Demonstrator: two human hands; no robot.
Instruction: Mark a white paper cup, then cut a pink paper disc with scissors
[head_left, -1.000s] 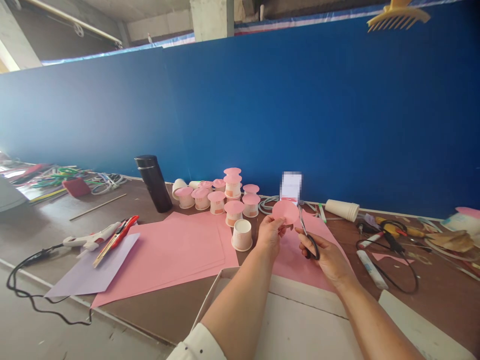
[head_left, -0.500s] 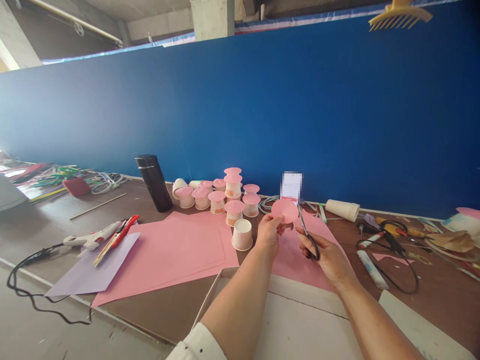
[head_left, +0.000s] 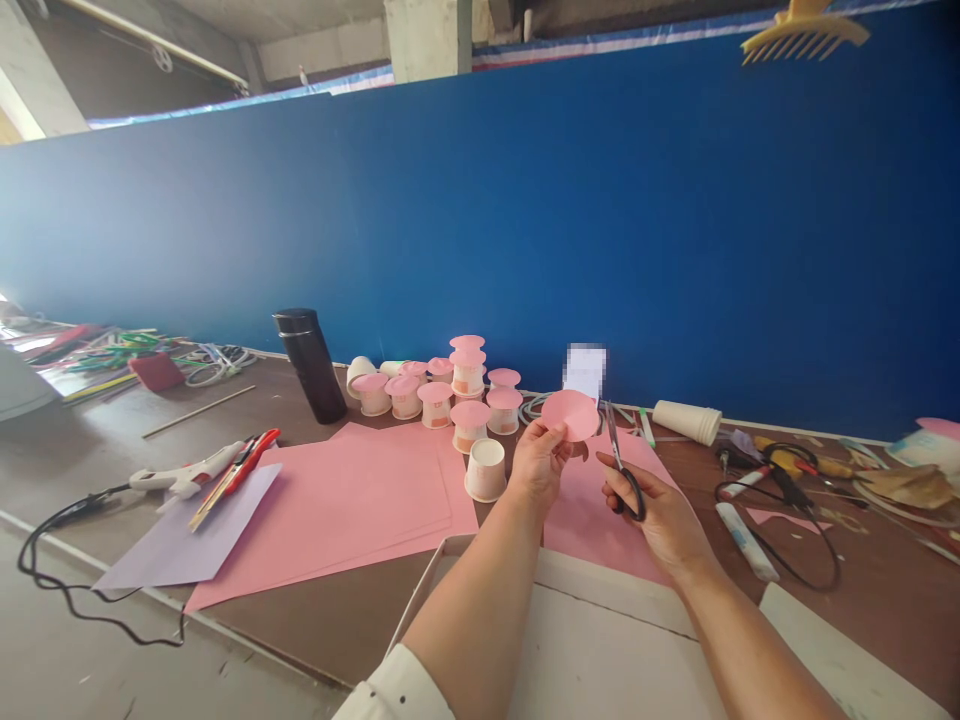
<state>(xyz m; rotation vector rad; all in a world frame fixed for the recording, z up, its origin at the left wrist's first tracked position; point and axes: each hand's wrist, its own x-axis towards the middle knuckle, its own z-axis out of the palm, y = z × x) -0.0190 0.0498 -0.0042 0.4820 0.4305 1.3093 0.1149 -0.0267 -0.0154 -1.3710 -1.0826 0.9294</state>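
Note:
My left hand (head_left: pixel 538 463) pinches a round pink paper disc (head_left: pixel 571 414) and holds it up above the table. My right hand (head_left: pixel 651 512) grips black-handled scissors (head_left: pixel 621 462), blades pointing up and away, just right of the disc and apart from it. Under both hands lies a pink paper sheet (head_left: pixel 583 510). A white paper cup (head_left: pixel 484 469) stands upright just left of my left hand. Behind it is a cluster of several cups capped with pink discs (head_left: pixel 457 390).
Large pink sheets (head_left: pixel 352 505) and a lilac sheet (head_left: pixel 184 535) cover the left of the table, with a glue gun (head_left: pixel 176 478), a black flask (head_left: pixel 310 363), a lying cup stack (head_left: pixel 684 421), cables and tools (head_left: pixel 780 490) at right. An open white box (head_left: pixel 600 640) sits before me.
The scissors have drawn slightly away to the right from the disc, and my left hand has lifted the disc a little.

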